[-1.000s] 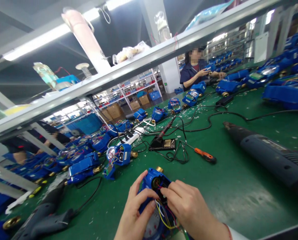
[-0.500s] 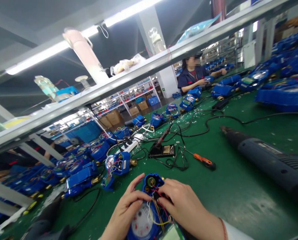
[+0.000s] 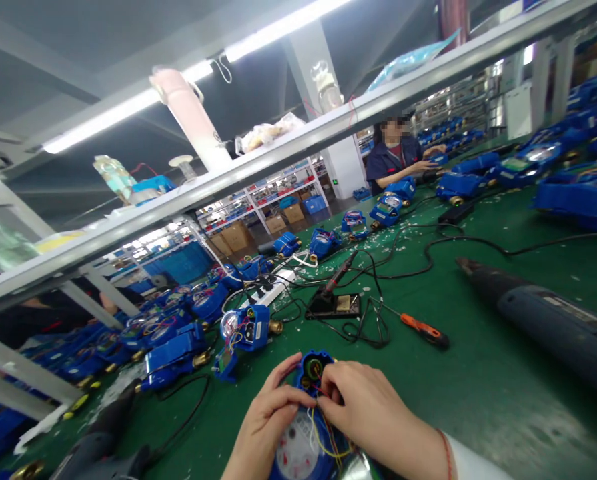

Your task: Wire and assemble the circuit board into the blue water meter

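Note:
A blue water meter (image 3: 298,448) with a clear round dial lies before me at the bottom of the head view. Thin red and yellow wires run across it from an open round chamber (image 3: 314,368) at its far end. My left hand (image 3: 274,419) is closed around the meter's left side, its index fingertip by the wires beside the chamber. With thumb and index finger, my right hand (image 3: 365,408) pinches wires at the chamber's near edge; the exact point of the pinch is partly hidden. A green circuit board sits at the meter's near right, cut off by the frame.
A soldering iron (image 3: 339,275) rests in its stand, beside an orange screwdriver (image 3: 425,331). Heat guns lie right (image 3: 553,313) and left (image 3: 98,433). An open meter (image 3: 248,328) and several others line the left, near a power strip (image 3: 277,285). A co-worker (image 3: 394,157) sits across the bench.
The whole view has shifted, so things appear slightly farther right and lower. My right fingers have moved a little at the chamber, and a small black part between them no longer shows.

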`<state>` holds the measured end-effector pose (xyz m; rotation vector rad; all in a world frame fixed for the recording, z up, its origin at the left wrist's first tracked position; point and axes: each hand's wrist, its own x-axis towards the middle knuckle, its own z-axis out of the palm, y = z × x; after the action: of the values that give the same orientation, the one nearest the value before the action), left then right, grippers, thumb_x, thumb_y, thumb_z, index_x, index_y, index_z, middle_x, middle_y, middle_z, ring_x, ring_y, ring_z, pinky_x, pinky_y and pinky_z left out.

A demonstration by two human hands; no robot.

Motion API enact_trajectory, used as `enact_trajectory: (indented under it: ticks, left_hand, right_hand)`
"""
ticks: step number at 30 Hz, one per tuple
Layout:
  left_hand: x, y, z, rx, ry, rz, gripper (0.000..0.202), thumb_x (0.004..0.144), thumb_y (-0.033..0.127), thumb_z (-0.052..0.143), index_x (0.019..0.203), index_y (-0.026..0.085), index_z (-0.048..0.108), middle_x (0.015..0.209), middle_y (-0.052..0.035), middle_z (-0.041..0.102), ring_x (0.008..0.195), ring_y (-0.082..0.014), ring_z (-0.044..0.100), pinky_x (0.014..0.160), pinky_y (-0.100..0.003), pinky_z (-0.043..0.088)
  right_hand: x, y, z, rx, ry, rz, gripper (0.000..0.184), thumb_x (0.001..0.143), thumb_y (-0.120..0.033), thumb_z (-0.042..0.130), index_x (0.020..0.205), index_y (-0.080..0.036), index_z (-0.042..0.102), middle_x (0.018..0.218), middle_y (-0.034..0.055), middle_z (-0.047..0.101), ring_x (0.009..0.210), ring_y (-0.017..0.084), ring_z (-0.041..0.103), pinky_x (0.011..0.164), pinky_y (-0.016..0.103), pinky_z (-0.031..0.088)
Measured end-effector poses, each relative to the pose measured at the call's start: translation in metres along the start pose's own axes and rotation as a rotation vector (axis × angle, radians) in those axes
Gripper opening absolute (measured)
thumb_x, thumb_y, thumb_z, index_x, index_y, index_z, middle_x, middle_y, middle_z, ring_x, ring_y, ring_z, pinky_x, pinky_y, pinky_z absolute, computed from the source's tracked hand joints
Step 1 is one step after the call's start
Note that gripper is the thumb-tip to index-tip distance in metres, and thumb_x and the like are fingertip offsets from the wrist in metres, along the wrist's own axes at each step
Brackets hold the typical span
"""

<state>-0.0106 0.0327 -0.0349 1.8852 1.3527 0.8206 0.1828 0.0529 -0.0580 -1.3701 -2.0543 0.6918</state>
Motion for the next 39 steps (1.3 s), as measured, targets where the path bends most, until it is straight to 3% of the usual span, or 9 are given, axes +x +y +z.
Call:
enact_trajectory:
  ticks: [4,7,10,14,17,24,28,34,39]
  left_hand:
    - [-0.001,-0.002,0.003,0.015,0.010,0.017,0.027,0.082,0.031,0.050,0.084,0.025,0.077,0.144,-0.0071,0.048,0.131,-0.0312,0.044,0.108,-0.042,0.033]
    - [-0.002,-0.004,0.004,0.014,0.016,0.038,0.026,0.082,0.030,0.051,0.084,0.027,0.077,0.144,-0.0060,0.047,0.131,-0.0302,0.045,0.109,-0.041,0.031]
    - [-0.003,-0.005,0.007,0.020,0.036,0.048,0.027,0.081,0.030,0.051,0.083,0.026,0.077,0.143,-0.0072,0.048,0.131,-0.0306,0.045,0.109,-0.041,0.031]
    - [-0.002,-0.004,0.010,0.001,0.081,0.047,0.027,0.080,0.030,0.051,0.083,0.025,0.078,0.142,-0.0095,0.050,0.130,-0.0303,0.047,0.108,-0.039,0.034]
    - [-0.002,-0.005,0.010,-0.010,0.097,0.055,0.025,0.080,0.031,0.053,0.081,0.025,0.077,0.141,-0.0093,0.052,0.128,-0.0306,0.049,0.106,-0.039,0.037]
    - [-0.002,-0.008,0.010,-0.049,0.092,0.074,0.022,0.078,0.028,0.056,0.080,0.025,0.078,0.139,-0.0079,0.055,0.124,-0.0294,0.053,0.104,-0.036,0.039]
    - [-0.004,-0.007,0.013,-0.057,0.131,0.074,0.020,0.076,0.030,0.059,0.078,0.025,0.079,0.136,-0.0079,0.057,0.122,-0.0301,0.055,0.101,-0.035,0.041]
    - [-0.005,0.001,0.013,-0.071,0.098,0.053,0.021,0.077,0.031,0.059,0.079,0.024,0.079,0.138,-0.0081,0.055,0.122,-0.0307,0.054,0.099,-0.036,0.042]
    - [-0.004,0.009,0.015,-0.102,0.125,0.032,0.020,0.075,0.027,0.056,0.074,0.020,0.074,0.135,-0.0103,0.057,0.122,-0.0296,0.054,0.102,-0.037,0.039]
  right_hand:
    - [0.002,-0.004,0.006,-0.072,-0.011,-0.075,0.016,0.085,-0.009,0.047,0.086,-0.016,0.061,0.085,0.0083,0.065,0.078,0.023,0.059,0.060,0.031,0.023]
    - [0.005,-0.007,0.007,-0.040,-0.046,-0.089,0.016,0.090,-0.009,0.044,0.092,-0.017,0.058,0.083,0.0043,0.065,0.073,0.018,0.058,0.059,0.029,0.026]
    - [0.008,-0.010,0.005,-0.009,-0.064,-0.078,0.017,0.091,-0.010,0.044,0.089,-0.020,0.057,0.081,-0.0003,0.065,0.071,0.014,0.058,0.057,0.026,0.027]
    - [0.009,-0.013,0.002,-0.068,-0.036,-0.038,0.019,0.090,-0.015,0.044,0.085,-0.018,0.062,0.081,0.0070,0.066,0.070,0.019,0.057,0.057,0.030,0.017]
    - [0.013,-0.012,0.006,-0.049,-0.027,-0.022,0.021,0.087,-0.019,0.049,0.070,-0.016,0.060,0.071,0.0050,0.063,0.063,0.015,0.051,0.056,0.029,0.016]
    - [0.022,0.000,0.026,0.059,-0.016,-0.017,0.032,0.079,-0.018,0.053,0.050,-0.015,0.042,0.049,-0.0039,0.035,0.050,0.009,0.027,0.051,0.027,0.015]
    - [0.021,0.003,0.024,0.098,-0.018,-0.036,0.032,0.076,-0.015,0.052,0.049,-0.016,0.035,0.048,-0.0051,0.029,0.049,0.009,0.027,0.051,0.027,0.014]
    - [0.020,0.006,0.026,0.108,-0.010,-0.075,0.033,0.076,-0.015,0.049,0.049,-0.017,0.031,0.048,-0.0054,0.028,0.048,0.009,0.028,0.049,0.025,0.015]
    - [0.017,0.011,0.030,0.039,0.082,-0.168,0.031,0.078,-0.015,0.046,0.050,-0.017,0.032,0.047,-0.0046,0.032,0.047,0.009,0.029,0.048,0.025,0.015]
